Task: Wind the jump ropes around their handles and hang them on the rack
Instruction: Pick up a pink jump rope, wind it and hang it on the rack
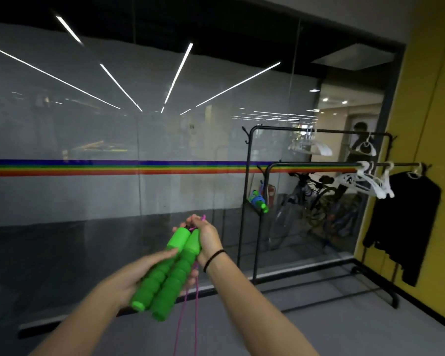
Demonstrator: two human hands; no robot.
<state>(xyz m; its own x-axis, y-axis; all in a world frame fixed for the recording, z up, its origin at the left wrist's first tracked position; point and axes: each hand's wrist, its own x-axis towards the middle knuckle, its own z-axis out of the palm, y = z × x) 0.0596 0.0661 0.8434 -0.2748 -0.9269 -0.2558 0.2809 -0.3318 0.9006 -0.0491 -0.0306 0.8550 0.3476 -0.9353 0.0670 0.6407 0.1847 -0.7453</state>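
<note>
Two green handles (165,273) lie side by side, held out in front of the person, well apart from the black rack (245,201) standing to the right. The left hand (129,278) grips both handles round their ribbed middles, thumb on top and fingers underneath. The right hand (207,237) is closed at the capped ends, pinching the pink rope (188,317) where it leaves them. The rest of the rope hangs slack below the hands in two strands.

The handles look light, stiff and ridged, so they should sit firmly in one grip. The rope is thin and limp and will likely slide or spring loose unless each turn is pulled snug, so the pinch belongs close to the caps, feeding the rope a short length at a time.

A second jump rope (258,200), already bundled, hangs on the rack's left post. White hangers (365,181) and a black garment (406,227) hang from its rails.
</note>
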